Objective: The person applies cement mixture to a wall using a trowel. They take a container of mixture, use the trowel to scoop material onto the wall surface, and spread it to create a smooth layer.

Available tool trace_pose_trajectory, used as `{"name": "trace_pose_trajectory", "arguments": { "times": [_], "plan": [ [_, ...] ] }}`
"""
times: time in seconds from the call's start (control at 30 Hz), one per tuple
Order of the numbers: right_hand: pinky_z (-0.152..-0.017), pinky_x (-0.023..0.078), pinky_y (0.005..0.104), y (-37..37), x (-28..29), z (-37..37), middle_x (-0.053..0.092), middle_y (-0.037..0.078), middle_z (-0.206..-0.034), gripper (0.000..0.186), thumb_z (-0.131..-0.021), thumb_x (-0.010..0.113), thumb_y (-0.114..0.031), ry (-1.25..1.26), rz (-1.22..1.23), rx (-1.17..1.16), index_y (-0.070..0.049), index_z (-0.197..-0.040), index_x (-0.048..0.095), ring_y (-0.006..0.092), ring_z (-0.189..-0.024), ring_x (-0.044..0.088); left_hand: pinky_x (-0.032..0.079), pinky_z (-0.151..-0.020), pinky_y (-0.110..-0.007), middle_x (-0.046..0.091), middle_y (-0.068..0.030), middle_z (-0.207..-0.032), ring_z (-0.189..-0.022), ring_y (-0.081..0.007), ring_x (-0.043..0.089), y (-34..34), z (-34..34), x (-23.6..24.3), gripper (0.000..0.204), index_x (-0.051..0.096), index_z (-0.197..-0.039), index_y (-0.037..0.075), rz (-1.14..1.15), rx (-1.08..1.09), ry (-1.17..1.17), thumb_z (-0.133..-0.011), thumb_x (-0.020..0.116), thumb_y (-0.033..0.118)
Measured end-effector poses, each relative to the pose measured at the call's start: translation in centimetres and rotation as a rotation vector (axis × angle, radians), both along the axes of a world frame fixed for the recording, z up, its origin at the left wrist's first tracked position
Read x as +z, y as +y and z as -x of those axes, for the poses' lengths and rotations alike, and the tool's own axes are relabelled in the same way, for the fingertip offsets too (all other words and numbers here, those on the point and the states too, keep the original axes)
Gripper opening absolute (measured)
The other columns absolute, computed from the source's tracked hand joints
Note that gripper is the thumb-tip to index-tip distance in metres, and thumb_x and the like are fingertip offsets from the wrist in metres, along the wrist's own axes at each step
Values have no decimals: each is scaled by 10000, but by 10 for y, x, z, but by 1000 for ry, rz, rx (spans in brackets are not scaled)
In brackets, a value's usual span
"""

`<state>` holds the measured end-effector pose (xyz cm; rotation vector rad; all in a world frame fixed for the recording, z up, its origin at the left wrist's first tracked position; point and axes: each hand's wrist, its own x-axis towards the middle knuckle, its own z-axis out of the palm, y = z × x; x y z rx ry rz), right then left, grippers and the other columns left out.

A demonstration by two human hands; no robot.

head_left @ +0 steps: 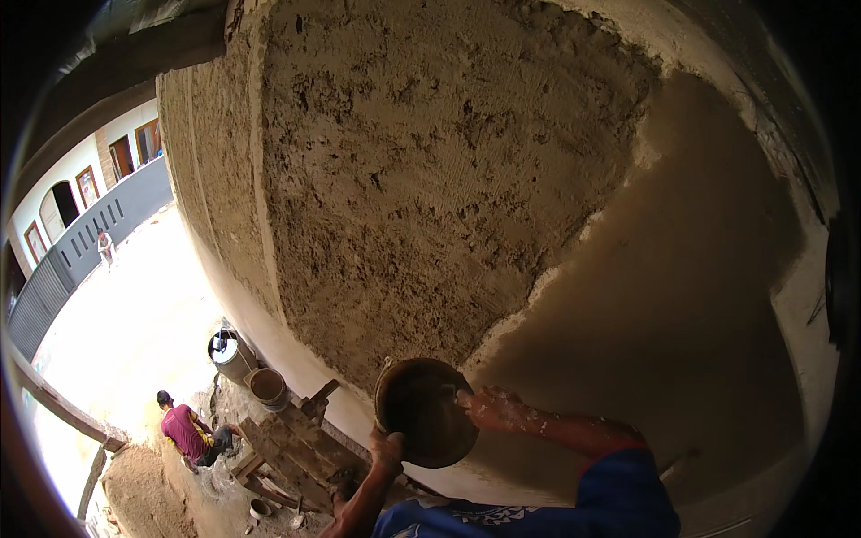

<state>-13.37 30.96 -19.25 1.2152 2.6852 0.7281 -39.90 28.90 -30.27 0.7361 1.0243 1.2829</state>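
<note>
Close in front of the wall, a round dark bucket (383,394) is tipped so that its mouth faces me. My left hand (387,448) grips its lower left rim, fingers closed around the edge. Speckled with pale mortar, my right hand (489,409) reaches over the right side of the mouth. Its fingers are closed around something whose pale end shows inside the bucket; its kind is unclear. Dim shadow hides most of the contents. Behind the bucket rises rough, pitted mortar (448,170) on the wall, bordered on the right by smoother, darker plaster (691,233).
Wooden scaffold planks (300,453) lie below on the left. Beyond them stand a mortar-stained bucket (269,403) and a grey drum (235,360). A person in a maroon shirt (190,435) sits low near a sand pile (143,493). Another person (106,249) is by a grey fence (85,247).
</note>
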Motion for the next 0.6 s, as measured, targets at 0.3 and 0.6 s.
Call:
{"name": "trace_pose_trajectory", "arguments": {
  "times": [0.3,0.6],
  "plan": [
    [-557,557,416,-36,-3,54,644,130,-756,304,-895,508,-233,-37,524,-229,-152,-1186,544,287,-652,670,523,-826,-314,643,-125,-1125,-971,-232,632,-2,-8,24,655,472,-1333,24,29,-5,-102,-691,443,-102],
    [-831,534,442,-49,24,33,577,77,-1228,377,-930,477,-294,-175,872,-166,-150,-1273,534,278,-987,636,476,-939,-326,622,-115,-1190,-1087,-226,594,-14,-15,-11,711,452,-1374,45,4,15,-88,-686,437,-136]
  ]
}}
